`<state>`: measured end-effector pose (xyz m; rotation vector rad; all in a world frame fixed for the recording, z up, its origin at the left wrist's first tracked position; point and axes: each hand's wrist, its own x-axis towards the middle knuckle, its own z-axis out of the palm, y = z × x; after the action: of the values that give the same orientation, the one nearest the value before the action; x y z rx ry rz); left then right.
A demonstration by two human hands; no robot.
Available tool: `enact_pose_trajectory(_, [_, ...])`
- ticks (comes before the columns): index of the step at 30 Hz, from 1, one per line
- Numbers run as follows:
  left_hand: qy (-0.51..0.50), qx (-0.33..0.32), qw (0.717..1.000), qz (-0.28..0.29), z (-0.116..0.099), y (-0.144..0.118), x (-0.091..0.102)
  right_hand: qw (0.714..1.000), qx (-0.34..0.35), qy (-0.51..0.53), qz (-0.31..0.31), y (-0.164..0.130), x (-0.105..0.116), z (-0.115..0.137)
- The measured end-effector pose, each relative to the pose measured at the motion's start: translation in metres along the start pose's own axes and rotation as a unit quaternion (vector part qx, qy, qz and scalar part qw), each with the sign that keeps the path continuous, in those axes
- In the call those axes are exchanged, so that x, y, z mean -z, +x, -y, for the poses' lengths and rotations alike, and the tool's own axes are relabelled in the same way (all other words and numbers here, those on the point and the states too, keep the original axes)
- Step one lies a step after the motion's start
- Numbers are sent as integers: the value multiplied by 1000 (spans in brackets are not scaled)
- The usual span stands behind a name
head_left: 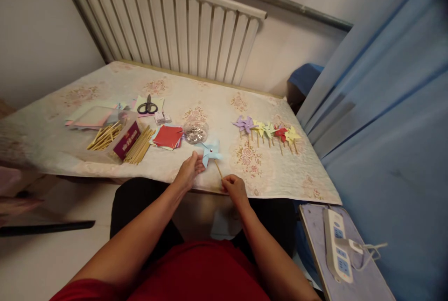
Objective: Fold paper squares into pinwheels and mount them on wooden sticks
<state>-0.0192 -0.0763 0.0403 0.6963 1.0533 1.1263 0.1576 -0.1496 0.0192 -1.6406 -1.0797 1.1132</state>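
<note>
A light blue paper pinwheel with a silver pin at its centre is held above the front edge of the table. My right hand pinches the lower part of its thin wooden stick. Beside the left blade is my left hand, thumb and fingers apart, seemingly touching the paper lightly. The blades look slightly blurred at their right side. Just behind the pinwheel stands a round clear container of small metal pins. Left of that lies a stack of coloured paper squares, red on top.
A clear box holds wooden sticks, with more sticks beside it. Black-handled scissors lie farther back on paper. Several finished pinwheels lie in a row at right. A power strip sits on a side surface.
</note>
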Motion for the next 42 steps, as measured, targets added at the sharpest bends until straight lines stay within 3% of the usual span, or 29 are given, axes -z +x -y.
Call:
enact_pose_trajectory(3, [171,-73,983,-13,14,15,13,999,18,-40,-25,14,7,1])
enact_pose_trajectory(5, [349,-151,925,-21,20,26,23,995,39,-77,-58,24,12,0])
enact_pose_trajectory(8, [514,-233,826,-23,26,39,36,986,63,-104,-117,39,19,-5])
enact_pose_trajectory(13, [647,-330,687,4,37,47,47,964,111,-126,-205,62,27,-27])
enact_pose_trajectory(17, [688,-360,630,-18,43,46,49,946,169,-126,-247,75,27,-44])
enact_pose_trajectory(25, [712,-373,594,-32,46,48,50,942,193,-132,-240,81,21,-50])
enact_pose_trajectory(34, [710,-379,593,-37,47,47,50,943,195,-135,-235,79,22,-53])
enact_pose_trajectory(42, [694,-377,613,-33,48,47,51,942,196,-130,-238,78,21,-54])
